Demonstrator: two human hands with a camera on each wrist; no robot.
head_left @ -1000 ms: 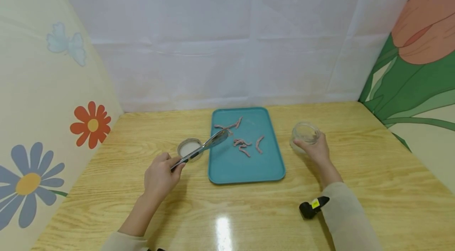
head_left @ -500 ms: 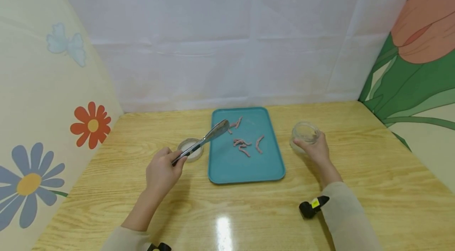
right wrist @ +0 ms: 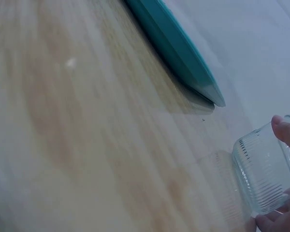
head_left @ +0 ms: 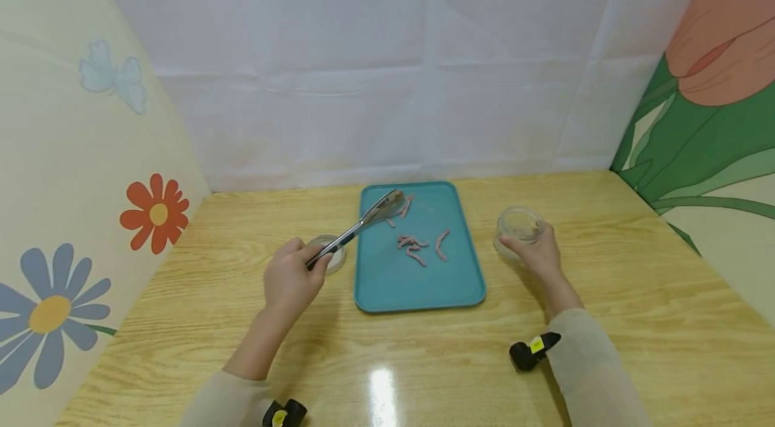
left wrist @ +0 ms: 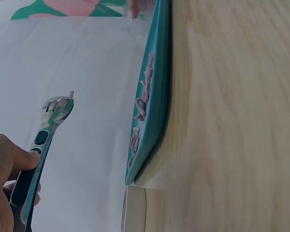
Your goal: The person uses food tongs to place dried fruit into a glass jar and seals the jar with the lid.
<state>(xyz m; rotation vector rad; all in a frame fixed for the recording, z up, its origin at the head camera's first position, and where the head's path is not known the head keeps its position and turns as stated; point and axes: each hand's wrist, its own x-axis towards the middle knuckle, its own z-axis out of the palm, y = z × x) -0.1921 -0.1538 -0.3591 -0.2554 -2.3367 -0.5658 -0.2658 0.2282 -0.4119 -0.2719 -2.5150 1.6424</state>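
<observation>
My left hand (head_left: 293,282) grips metal tongs (head_left: 351,233) with dark grip pads, raised over the far left part of a teal tray (head_left: 418,289). In the left wrist view a small pinkish end sticks out at the tips of the tongs (left wrist: 49,121). Several thin pink meat strips (head_left: 413,243) lie on the tray, some bunched near its middle and others farther back, partly behind the tongs. On the tray's right, my right hand (head_left: 539,253) holds a ribbed clear glass jar (right wrist: 263,166) standing on the table, thumb at its rim.
A round pale lid (head_left: 336,261) lies left of the tray, partly covered by the left hand and tongs. The wooden table (head_left: 436,366) meets a white cloth backdrop (head_left: 387,77) behind, with flower-printed panels (head_left: 154,215) at both sides.
The left hand has lifted the tongs up and to the right over the tray. The strip at the tray's far left edge is gone from its spot. Right hand and jar have stayed put.
</observation>
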